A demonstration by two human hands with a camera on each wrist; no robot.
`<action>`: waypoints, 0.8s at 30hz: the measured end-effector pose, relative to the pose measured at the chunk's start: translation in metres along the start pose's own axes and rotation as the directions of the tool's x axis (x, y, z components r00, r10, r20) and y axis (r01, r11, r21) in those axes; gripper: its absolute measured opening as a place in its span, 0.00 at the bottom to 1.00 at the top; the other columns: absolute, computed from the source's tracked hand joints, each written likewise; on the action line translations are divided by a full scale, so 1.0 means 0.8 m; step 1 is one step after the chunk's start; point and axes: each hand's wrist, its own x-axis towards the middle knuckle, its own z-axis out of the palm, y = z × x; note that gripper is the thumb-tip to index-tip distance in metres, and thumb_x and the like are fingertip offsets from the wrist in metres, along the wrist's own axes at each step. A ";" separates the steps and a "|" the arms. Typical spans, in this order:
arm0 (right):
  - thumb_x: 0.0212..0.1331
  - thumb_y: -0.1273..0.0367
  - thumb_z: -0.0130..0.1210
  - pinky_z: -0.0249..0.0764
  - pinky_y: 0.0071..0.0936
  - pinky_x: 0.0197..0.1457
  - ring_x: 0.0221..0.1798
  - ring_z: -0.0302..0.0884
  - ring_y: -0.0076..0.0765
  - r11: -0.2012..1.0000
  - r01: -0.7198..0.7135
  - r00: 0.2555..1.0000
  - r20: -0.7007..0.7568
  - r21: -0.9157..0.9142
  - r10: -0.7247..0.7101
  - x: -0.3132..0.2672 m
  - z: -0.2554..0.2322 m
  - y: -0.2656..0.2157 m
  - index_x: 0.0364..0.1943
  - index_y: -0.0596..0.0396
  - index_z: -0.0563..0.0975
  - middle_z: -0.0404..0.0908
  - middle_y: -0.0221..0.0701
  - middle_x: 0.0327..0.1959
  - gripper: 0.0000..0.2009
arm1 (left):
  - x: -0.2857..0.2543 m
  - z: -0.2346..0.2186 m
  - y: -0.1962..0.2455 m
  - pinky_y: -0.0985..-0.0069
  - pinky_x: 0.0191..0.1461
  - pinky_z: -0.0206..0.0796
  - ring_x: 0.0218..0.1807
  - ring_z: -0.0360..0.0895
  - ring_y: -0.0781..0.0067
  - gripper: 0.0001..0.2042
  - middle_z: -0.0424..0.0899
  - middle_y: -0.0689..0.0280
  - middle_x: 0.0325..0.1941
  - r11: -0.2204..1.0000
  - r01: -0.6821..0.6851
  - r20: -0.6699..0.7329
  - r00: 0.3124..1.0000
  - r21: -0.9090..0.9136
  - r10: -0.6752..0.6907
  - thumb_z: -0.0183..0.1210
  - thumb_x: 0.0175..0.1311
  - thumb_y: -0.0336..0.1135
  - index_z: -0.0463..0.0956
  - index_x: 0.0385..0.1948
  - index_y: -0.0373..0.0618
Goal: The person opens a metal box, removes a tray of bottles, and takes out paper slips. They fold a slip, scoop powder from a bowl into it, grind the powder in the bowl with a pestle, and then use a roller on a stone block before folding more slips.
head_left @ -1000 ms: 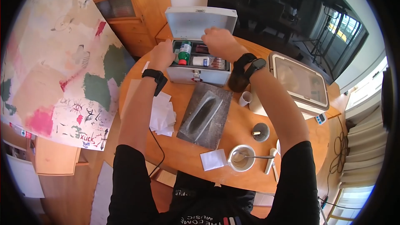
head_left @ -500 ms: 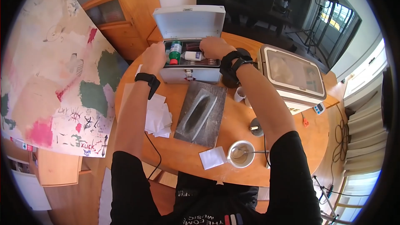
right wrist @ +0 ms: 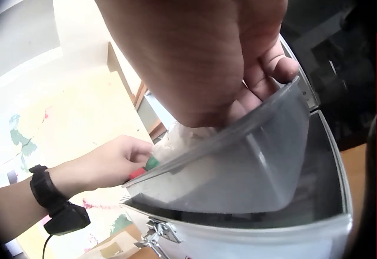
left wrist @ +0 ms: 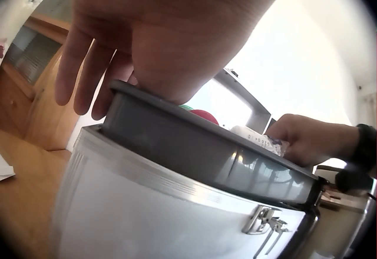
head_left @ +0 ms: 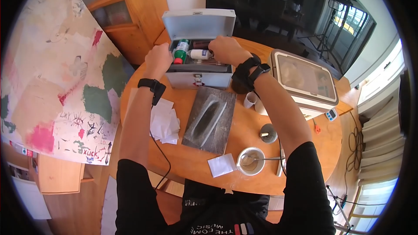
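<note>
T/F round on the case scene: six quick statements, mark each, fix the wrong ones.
1. The left hand and right hand grip opposite ends of the gray tray. True.
2. The lid is closed. False: it stands open.
3. The green bottle is in the gray tray. True.
4. The gray tray sits fully down inside the case. False: much of it stands above the case's rim.
5. The white papers lie left of the dark board. True.
6. The spoon lies on the white papers. False: it rests in the white bowl.
</note>
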 end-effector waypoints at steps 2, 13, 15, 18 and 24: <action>0.57 0.72 0.59 0.84 0.46 0.51 0.45 0.88 0.55 1.000 -0.002 1.000 -0.028 -0.002 0.002 -0.002 -0.005 0.000 0.39 0.54 0.89 0.89 0.45 0.39 0.10 | 0.001 -0.005 -0.003 0.52 0.51 0.78 0.48 0.86 0.43 0.11 0.89 0.50 0.42 0.999 -0.001 -0.005 1.000 -0.046 0.000 0.60 0.66 0.36 0.85 0.43 0.43; 0.53 0.71 0.62 0.84 0.47 0.48 0.42 0.88 0.54 0.996 0.083 0.992 -0.098 0.013 -0.081 -0.071 -0.070 -0.030 0.36 0.53 0.87 0.88 0.42 0.37 0.08 | -0.042 -0.081 -0.024 0.62 0.49 0.77 0.44 0.88 0.48 0.12 0.90 0.51 0.41 0.871 -0.136 -0.009 0.989 -0.472 0.149 0.62 0.65 0.35 0.84 0.45 0.38; 0.52 0.70 0.62 0.84 0.48 0.47 0.42 0.87 0.54 0.997 0.070 0.990 -0.124 0.036 -0.065 -0.102 -0.090 -0.044 0.35 0.54 0.87 0.88 0.41 0.36 0.08 | -0.063 -0.115 -0.004 0.75 0.47 0.76 0.43 0.89 0.68 0.10 0.90 0.55 0.36 0.915 -0.097 0.073 0.988 -0.390 0.136 0.63 0.68 0.30 0.82 0.45 0.32; 0.51 0.71 0.61 0.83 0.48 0.45 0.43 0.86 0.53 0.998 0.031 0.984 -0.179 0.051 -0.021 -0.167 -0.101 -0.057 0.33 0.54 0.85 0.87 0.39 0.35 0.06 | -0.096 -0.134 0.014 0.69 0.46 0.77 0.43 0.90 0.57 0.11 0.90 0.49 0.39 0.852 -0.236 0.007 0.963 -0.467 0.271 0.61 0.68 0.30 0.82 0.45 0.31; 0.53 0.73 0.59 0.79 0.47 0.40 0.40 0.84 0.53 0.991 -0.078 0.960 -0.260 0.113 0.106 -0.347 -0.151 -0.077 0.29 0.54 0.79 0.82 0.37 0.33 0.01 | -0.186 -0.187 0.113 0.75 0.44 0.74 0.38 0.86 0.74 0.13 0.90 0.53 0.36 0.748 -0.271 0.100 0.907 -0.606 0.409 0.63 0.71 0.30 0.80 0.52 0.31</action>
